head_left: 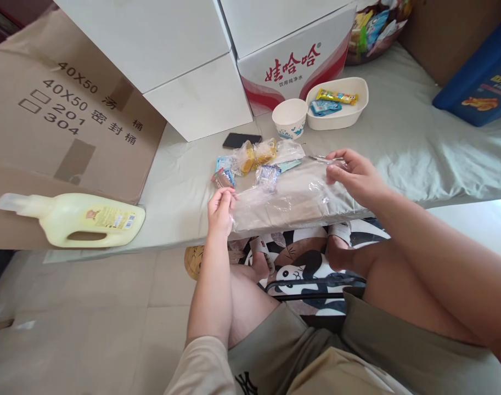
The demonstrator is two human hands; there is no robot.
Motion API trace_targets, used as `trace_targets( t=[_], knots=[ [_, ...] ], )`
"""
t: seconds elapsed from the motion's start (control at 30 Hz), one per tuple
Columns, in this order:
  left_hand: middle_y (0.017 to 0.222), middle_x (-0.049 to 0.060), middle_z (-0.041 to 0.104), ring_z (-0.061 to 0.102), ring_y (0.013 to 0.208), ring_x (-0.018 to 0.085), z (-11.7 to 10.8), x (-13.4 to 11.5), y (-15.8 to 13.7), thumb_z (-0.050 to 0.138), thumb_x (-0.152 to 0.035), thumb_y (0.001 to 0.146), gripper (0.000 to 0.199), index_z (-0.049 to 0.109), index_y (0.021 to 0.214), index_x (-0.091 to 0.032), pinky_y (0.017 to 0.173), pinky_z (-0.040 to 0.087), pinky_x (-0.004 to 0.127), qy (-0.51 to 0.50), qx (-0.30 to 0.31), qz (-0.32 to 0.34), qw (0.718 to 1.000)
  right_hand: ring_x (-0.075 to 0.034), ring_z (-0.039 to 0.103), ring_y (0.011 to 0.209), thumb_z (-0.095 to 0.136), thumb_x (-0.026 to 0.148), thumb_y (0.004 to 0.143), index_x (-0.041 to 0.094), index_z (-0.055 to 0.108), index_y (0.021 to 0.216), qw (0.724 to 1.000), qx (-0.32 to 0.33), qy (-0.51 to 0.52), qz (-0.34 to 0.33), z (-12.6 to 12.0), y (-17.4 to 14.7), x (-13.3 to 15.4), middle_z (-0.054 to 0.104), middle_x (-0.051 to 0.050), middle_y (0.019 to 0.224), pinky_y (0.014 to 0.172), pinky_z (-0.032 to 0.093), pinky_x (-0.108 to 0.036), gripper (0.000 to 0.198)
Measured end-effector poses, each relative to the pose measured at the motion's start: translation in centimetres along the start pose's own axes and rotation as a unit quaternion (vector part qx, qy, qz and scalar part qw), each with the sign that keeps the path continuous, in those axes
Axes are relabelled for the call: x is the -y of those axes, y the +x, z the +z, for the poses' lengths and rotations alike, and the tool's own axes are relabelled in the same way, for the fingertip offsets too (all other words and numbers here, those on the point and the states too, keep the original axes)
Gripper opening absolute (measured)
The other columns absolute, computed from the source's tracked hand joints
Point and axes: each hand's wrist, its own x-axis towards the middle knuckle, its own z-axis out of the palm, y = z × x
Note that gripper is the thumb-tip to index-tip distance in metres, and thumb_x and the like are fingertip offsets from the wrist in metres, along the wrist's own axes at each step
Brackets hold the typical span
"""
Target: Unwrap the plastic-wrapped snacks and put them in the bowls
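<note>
A clear plastic bag (293, 200) stretches between my two hands along the front edge of the covered surface. My left hand (220, 213) pinches its left end. At the right end, my right hand (354, 176) has thumb and fingers closed on the bag. A thin silvery strip (321, 158) shows at those fingertips; whether it is a tool or the bag's shiny edge I cannot tell. Just behind the bag lie yellow snacks in clear wrappers (256, 156), a blue-and-white packet (268, 178) and a brown-and-red packet (223, 179).
Behind are a black phone (241, 141), a paper cup (290, 118) and a white tub (339, 122) holding packets. White boxes (196, 99) stand at the back. On the left are a cardboard carton (110, 148) and a yellow bottle (91, 219); a blue container (480, 82) is at right.
</note>
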Motion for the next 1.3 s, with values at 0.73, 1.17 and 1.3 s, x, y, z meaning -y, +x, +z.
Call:
trace_targets(
  t=[0.73,1.17,1.3],
  knots=[
    [0.074,-0.003,0.066,0.050,0.042,0.005,-0.9,-0.2,1.7,0.071,-0.046,0.084,0.031,0.056,0.100,-0.025,0.034,0.025,0.015,-0.110,0.004,-0.219,0.969,-0.010,0.062,0.060,0.071,0.020,0.073,0.029,0.056,0.123,0.994,0.078,0.021,0.079,0.4,-1.1,-0.1,0.056,-0.008,0.133,0.054,0.061,-0.031,0.053],
    [0.095,-0.002,0.073,0.051,0.044,0.001,-1.8,-1.9,0.9,0.066,-0.005,0.073,0.088,0.037,0.147,-0.043,0.033,0.022,0.010,-0.170,0.060,-0.233,0.956,-0.018,0.070,0.063,0.079,0.042,0.073,0.031,0.056,0.144,0.882,0.437,-0.083,0.154,-0.6,-2.2,1.5,0.073,-0.008,0.118,0.058,0.057,-0.033,0.075],
    [0.089,-0.003,0.074,0.035,0.033,-0.001,-1.3,-1.9,0.8,0.061,-0.004,0.076,0.075,0.050,0.138,-0.043,0.028,0.011,0.011,-0.201,0.115,-0.255,0.939,-0.020,0.072,0.077,0.071,0.050,0.082,0.027,0.066,0.128,0.944,0.302,-0.055,0.125,-0.3,-1.5,1.4,0.068,-0.011,0.128,0.068,0.059,-0.035,0.052]
  ],
)
